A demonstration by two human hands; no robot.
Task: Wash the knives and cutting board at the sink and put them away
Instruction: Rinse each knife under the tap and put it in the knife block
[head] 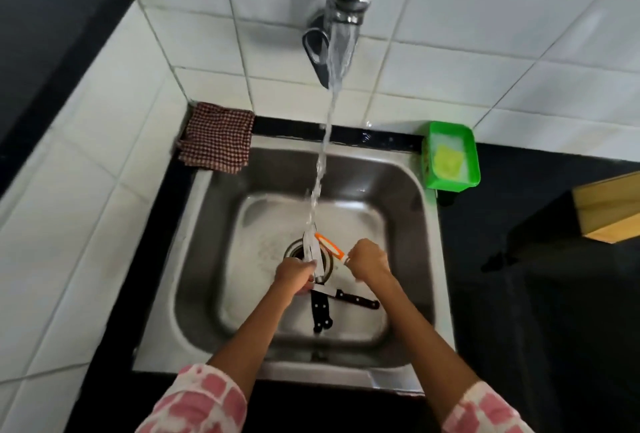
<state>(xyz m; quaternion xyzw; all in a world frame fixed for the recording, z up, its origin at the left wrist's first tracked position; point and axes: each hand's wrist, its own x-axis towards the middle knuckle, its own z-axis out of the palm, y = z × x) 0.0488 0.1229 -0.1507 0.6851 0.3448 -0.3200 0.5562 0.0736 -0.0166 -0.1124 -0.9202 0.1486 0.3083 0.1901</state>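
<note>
Under the running tap stream, a steel-bladed knife (pixel 314 252) sits in the closed left hand (pixel 294 277), while the fisted right hand (pixel 369 259) grips an orange-edged white tool (pixel 329 245) just beside it. Two black-handled knives (pixel 332 304) lie on the floor of the stainless steel sink (pixel 408 197) directly beneath both hands.

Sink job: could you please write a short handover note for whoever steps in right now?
Left hand: closed on a knife, blade up under the running water.
Right hand: closed on an orange-edged tool; what it is, I cannot tell.
Black-handled knives lie on the sink bottom near the drain.
Wooden cutting board is on the counter, right edge of view.
Green tub with a yellow sponge sits at the sink's back right corner.
Done: rinsing under way.
Left: remaining knives, board, putting away.
</note>
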